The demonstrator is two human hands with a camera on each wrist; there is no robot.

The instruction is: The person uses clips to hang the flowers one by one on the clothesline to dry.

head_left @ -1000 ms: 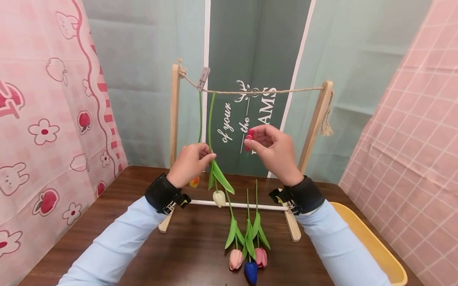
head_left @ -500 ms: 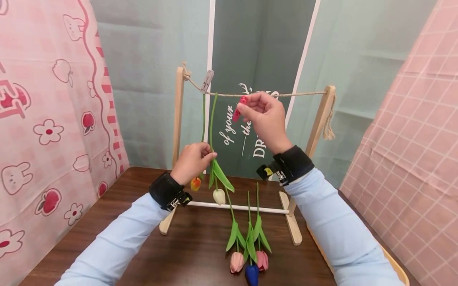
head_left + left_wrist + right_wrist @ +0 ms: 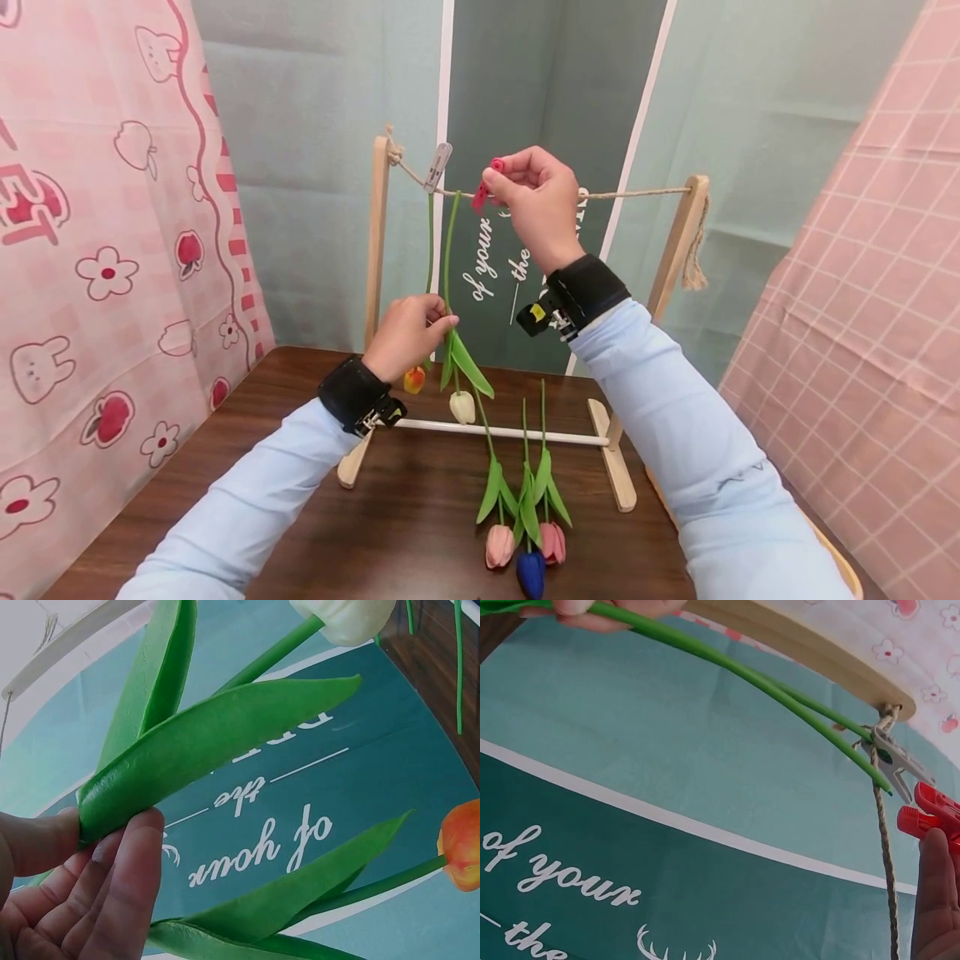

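Note:
My left hand (image 3: pixel 411 333) pinches the white tulip (image 3: pixel 462 407) where stem and leaves meet; its bloom hangs down. The stem's upper end reaches the rope (image 3: pixel 637 193). In my right hand (image 3: pixel 542 200) is a red clothespin (image 3: pixel 481 197), pinched by thumb and fingers at rope height, just right of that stem end. The right wrist view shows the red clothespin (image 3: pixel 928 811) close to a grey clothespin (image 3: pixel 891 759), which clips another stem on the rope. That stem belongs to an orange-yellow tulip (image 3: pixel 415 380), hanging upside down behind my left hand.
A wooden stand holds the rope between its left post (image 3: pixel 377 242) and right post (image 3: pixel 678 242), with a white rod (image 3: pixel 510 435) low between its feet. Light pink (image 3: pixel 499 547), blue (image 3: pixel 531 575) and darker pink (image 3: pixel 552 543) tulips lie on the table. A yellow tray (image 3: pixel 842 557) is partly behind my right arm.
My right hand has risen and moved left with the red clothespin, from below the rope up to it. The left hand has kept its hold on the white tulip, nearly still.

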